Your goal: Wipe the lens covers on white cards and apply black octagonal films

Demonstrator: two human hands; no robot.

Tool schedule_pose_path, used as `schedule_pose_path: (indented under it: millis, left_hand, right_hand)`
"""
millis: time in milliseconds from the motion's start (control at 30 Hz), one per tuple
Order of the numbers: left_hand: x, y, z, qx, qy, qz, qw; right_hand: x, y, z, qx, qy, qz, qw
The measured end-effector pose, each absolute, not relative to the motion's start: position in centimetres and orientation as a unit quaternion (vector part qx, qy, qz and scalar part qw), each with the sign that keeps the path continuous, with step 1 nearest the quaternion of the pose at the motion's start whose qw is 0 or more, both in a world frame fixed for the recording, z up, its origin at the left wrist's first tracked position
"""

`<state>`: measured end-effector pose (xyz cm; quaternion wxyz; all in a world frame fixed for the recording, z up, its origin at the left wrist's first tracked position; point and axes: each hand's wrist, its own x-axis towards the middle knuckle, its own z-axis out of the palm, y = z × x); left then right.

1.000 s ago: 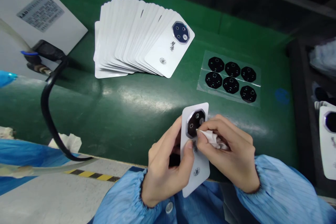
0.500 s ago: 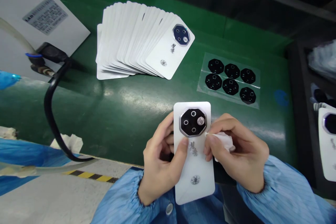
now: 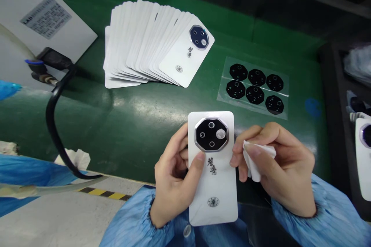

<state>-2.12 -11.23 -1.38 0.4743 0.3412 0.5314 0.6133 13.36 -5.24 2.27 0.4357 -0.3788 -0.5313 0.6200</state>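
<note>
A white phone back cover [image 3: 223, 189] stands upright in front of me, with dark lettering and a round emblem below its octagonal black camera plate [image 3: 206, 136]. My left hand [image 3: 175, 179] grips it along the left edge, thumb on the front just under the plate and fingers behind. To the right of the cover, my right hand [image 3: 278, 166] pinches a folded white wiping cloth [image 3: 257, 158] between thumb and fingers. The fingertips of that hand are close to the cover's right edge; the cloth is off its surface.
A fanned stack of white back covers [image 3: 139, 46] lies at the back. Right of it is a clear sheet with several black octagonal stickers [image 3: 255, 94]. A black tray [image 3: 333, 96] holding more covers stands far right. A white box [image 3: 75, 31] and black cable [image 3: 52, 119] are left.
My right hand has drawn back to the right, taking the cloth away from the camera plate's lower right edge. The cover has shifted slightly left in my left hand.
</note>
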Motion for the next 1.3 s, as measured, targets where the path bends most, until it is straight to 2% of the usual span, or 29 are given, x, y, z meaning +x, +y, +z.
schedule_pose_path:
  millis: [167, 400, 533, 667, 1000, 1300]
  left_hand:
    - [-2.1, -11.2, -1.4, 0.347, 0.53, 0.615, 0.47]
    - [-1.8, -11.6, -1.8, 0.385, 0.551, 0.589, 0.449]
    - [-1.6, -12.0, -2.0, 0.42, 0.559, 0.57, 0.431]
    - [-1.5, -12.1, -2.1, 0.431, 0.56, 0.563, 0.428]
    - [-1.5, -12.0, -2.4, 0.444, 0.548, 0.561, 0.433]
    - [-1.7, -12.0, -2.4, 0.475, 0.55, 0.55, 0.412]
  right_hand:
    - [13.6, -5.1, 2.6, -0.403, -0.594, 0.579, 0.386]
    - [13.6, -5.6, 1.9, -0.386, -0.775, 0.382, 0.323]
    - [13.8, -5.8, 1.4, -0.365, -0.822, 0.333, 0.282]
    - [13.8, -5.7, 1.3, -0.367, -0.833, 0.317, 0.266]
    - [13.8, -6.0, 1.4, -0.375, -0.836, 0.279, 0.287]
    - [13.6, -5.7, 1.4, -0.371, -0.835, 0.308, 0.265]
